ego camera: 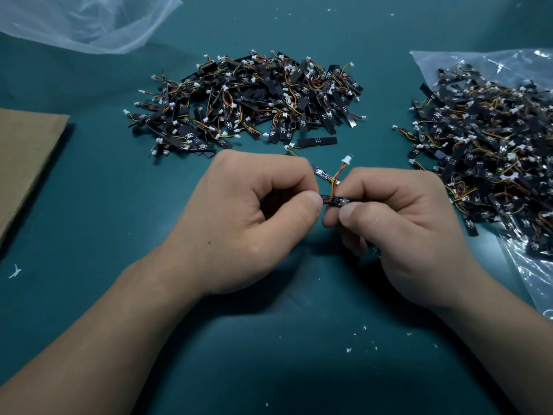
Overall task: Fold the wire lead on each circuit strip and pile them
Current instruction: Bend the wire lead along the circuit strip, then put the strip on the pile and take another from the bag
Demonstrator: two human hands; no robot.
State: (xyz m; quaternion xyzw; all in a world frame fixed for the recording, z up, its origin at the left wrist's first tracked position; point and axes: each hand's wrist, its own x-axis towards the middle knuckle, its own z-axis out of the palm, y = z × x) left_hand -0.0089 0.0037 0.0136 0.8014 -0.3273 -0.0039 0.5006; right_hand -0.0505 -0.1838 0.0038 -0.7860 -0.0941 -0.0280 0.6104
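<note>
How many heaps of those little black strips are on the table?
2: the middle heap lies on the table, the right heap on a plastic bag, partly out of frame.

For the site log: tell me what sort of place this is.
Likely an electronics hand-assembly bench: a heap of circuit strips on a teal mat, more lying on a plastic bag, the left hand and right hand pinching one strip.

The thin black circuit strip (335,201) has a wire lead (337,174) of red, orange and yellow strands ending in a small white plug (346,159). The centre pile (245,100) and right pile (493,145) are black, flecked white, orange and yellow. The bench (89,205) is teal with white specks, the flat cardboard sheet (27,157) is tan, the crinkled plastic bag (526,274) is clear, and the thin film bag (89,22) is milky.
</note>
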